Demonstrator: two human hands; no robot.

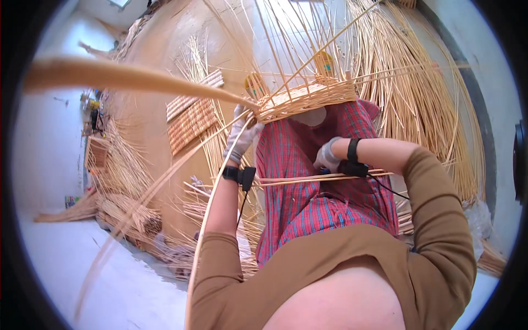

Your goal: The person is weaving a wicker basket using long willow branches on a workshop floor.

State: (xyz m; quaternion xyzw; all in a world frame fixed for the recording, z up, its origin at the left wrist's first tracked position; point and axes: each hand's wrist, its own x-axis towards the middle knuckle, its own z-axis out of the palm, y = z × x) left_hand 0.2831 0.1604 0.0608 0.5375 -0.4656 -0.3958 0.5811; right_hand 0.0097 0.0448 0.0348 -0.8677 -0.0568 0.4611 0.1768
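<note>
A partly woven wicker basket (309,100) rests on my knees over a red checked apron (291,148), its upright canes spreading away from me. My left hand (238,140), in a pale glove, is closed at the basket's left corner, where several loose canes meet. One thick blurred cane (143,80) sticks out leftward from that corner, and thinner ones trail down past my left forearm. Over my lap my right hand (328,155), also gloved, is curled. Something small and dark shows under it, too hidden to name. Two thin canes (286,179) lie across the apron below.
A large spread of long canes (412,93) covers the floor at the right. Woven wicker panels (192,127) lie at the left, with cane bundles (129,212) beyond them along the wall. A clear plastic bag (479,225) lies at the right edge.
</note>
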